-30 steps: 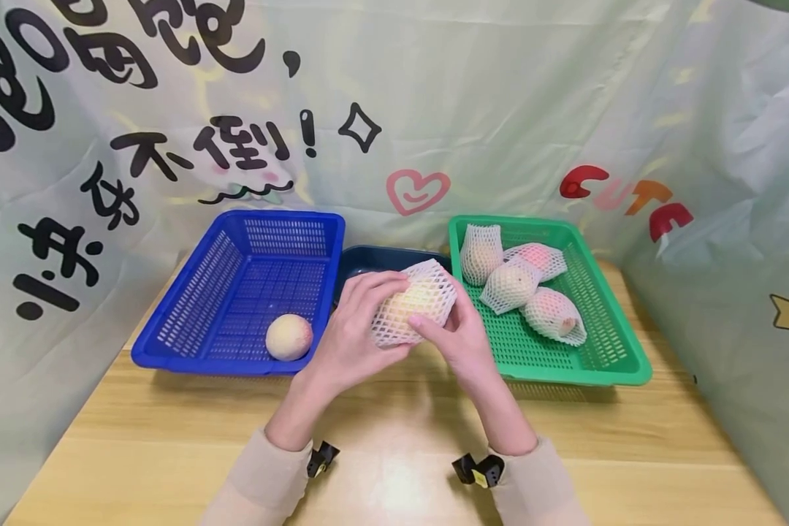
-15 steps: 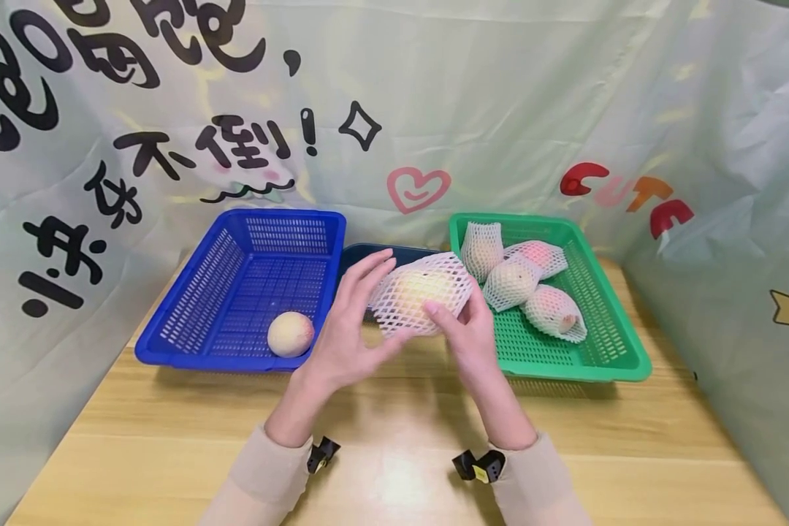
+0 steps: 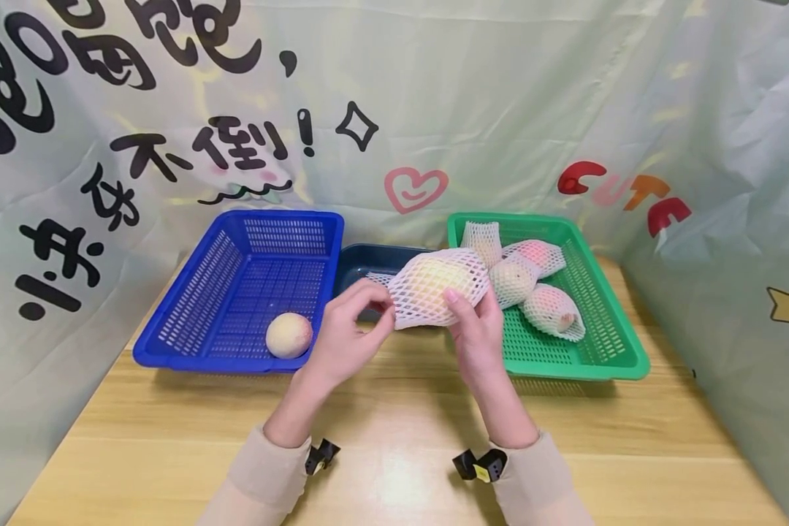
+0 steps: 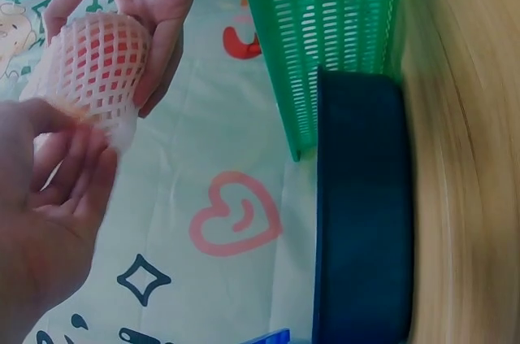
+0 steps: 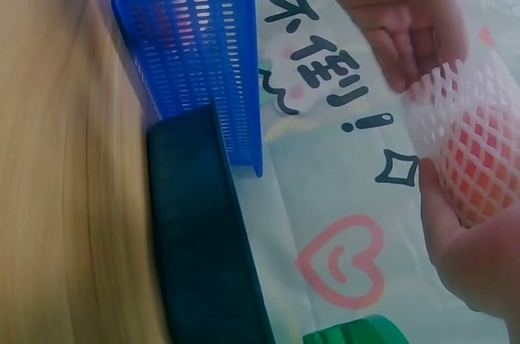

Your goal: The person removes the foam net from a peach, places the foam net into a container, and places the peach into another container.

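A pale yellow and pink peach in a white foam net (image 3: 437, 285) is up in front of the person between both hands. The right hand (image 3: 480, 336) grips it from the right, thumb across the near side. At the net's left end the left hand (image 3: 350, 336) pinches the edge (image 4: 101, 128) between thumb and curled fingers. Through the mesh (image 5: 479, 157) the right wrist view shows the fruit's red side. One bare peach (image 3: 289, 336) lies in the near right corner of the blue basket (image 3: 250, 292).
Several net-wrapped peaches (image 3: 513, 281) lie in the green basket (image 3: 552, 361) at the right. Between the baskets sits a dark blue tray (image 3: 381, 256) with white foam netting (image 3: 378, 278) in it, partly hidden by the hands. A printed cloth (image 3: 500, 109) hangs behind the wooden table (image 3: 394, 438).
The wrapped peach has moved right and slightly up. The left hand first lay around the fruit, then opened away, and now pinches the net's left end. The right hand keeps its grip.
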